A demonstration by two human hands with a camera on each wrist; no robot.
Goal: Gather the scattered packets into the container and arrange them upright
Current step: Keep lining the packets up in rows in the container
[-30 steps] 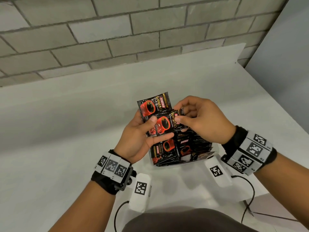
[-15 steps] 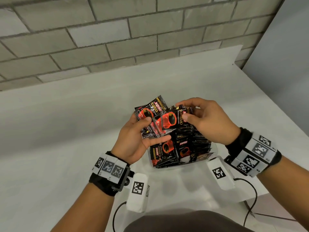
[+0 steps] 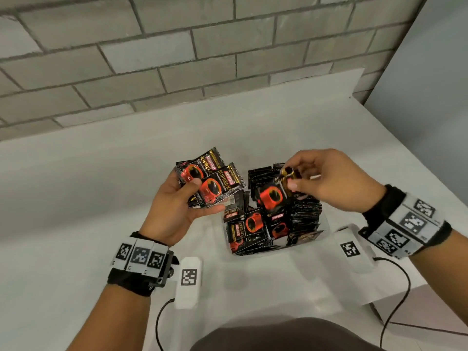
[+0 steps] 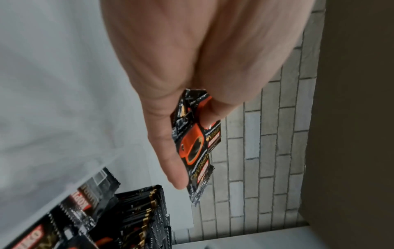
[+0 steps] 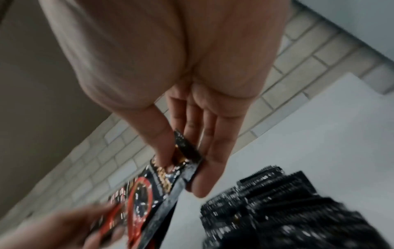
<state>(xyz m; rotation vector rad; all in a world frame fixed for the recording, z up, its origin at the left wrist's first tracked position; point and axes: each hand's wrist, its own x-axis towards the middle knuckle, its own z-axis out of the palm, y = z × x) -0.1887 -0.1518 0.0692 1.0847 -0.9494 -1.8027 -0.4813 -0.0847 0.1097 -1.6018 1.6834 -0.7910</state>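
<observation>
— Since a moment ago the two hands have parted: the right hand has drawn one packet away from the fan and carried it over the container, while the left hand has slid off to the left with the rest.

— Why hold that single one by its top edge?

— My guess is so it hangs vertical. Thumb and forefinger pinch the upper seal, the other fingers lie loosely straight behind, and the packet dangles above the rows already standing on edge. Dropped that way, it should slot in upright.

— And the left?

— It grips a small fan of packets, thumb pressed across their faces, fingers underneath. Held beside the container, they are ready to be handed across one by one.

— Is the container sorted?

— Partly, I judge. Its right side shows serrated tops packed tight; at the near left, several packets lie flat or slanted, faces up.

— What can't you make out?

— How many packets the left hand holds; they overlap. The container's clear walls are barely visible against the white counter, and its floor is buried. The right wrist view is blurred, so the print there is unreadable.
</observation>
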